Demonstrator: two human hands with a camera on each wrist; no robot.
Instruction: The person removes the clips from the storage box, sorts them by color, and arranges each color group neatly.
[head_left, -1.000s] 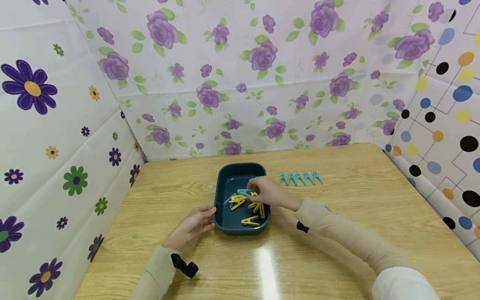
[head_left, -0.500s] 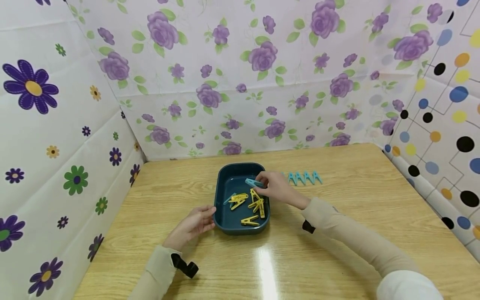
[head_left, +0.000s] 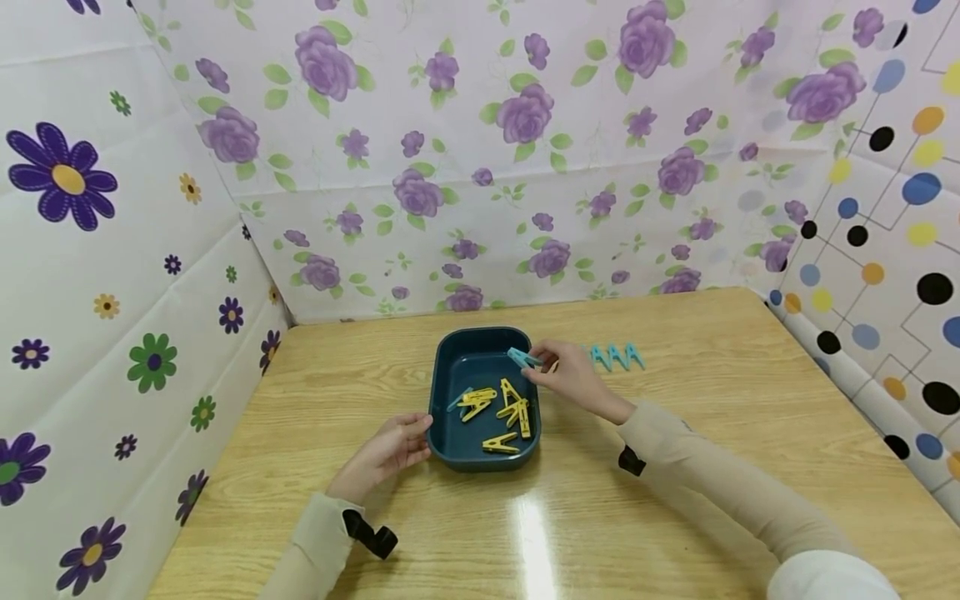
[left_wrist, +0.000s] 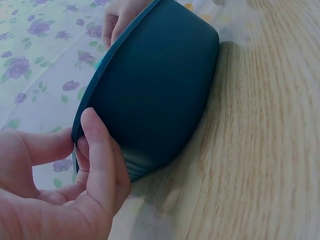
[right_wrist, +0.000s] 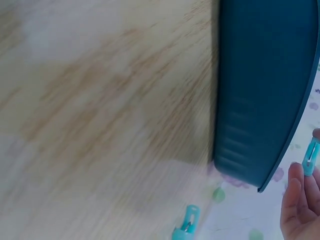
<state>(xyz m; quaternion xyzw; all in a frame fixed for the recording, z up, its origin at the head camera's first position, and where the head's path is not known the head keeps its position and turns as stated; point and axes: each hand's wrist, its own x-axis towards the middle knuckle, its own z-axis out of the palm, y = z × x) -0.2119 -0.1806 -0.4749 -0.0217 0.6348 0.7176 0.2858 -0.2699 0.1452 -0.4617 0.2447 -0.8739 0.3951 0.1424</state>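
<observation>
A dark teal plastic bin (head_left: 447, 442) sits on the table, with several yellow clothespins (head_left: 500, 442) and a blue one (head_left: 457, 400) lying inside. At its left side my left hand (head_left: 384, 457) pinches the rim; the left wrist view shows thumb and fingers (left_wrist: 97, 150) at the bin's edge. My right hand (head_left: 576, 379) holds a light blue clothespin (head_left: 522, 358) between thumb and fingertips, over the far right part of the bin's rim. In the right wrist view this clothespin (right_wrist: 311, 156) is beside the bin's outer wall (right_wrist: 260, 90).
Several blue clothespins (head_left: 615, 357) stand in a row on the wooden table (head_left: 675, 333) right of the bin, partly hidden behind my right hand. Patterned cloths (head_left: 480, 208) hang behind the table and at both sides.
My right hand has lifted a blue clothespin from the pile in the bin and carried it up and right to the rim. The left hand stays on the bin.
</observation>
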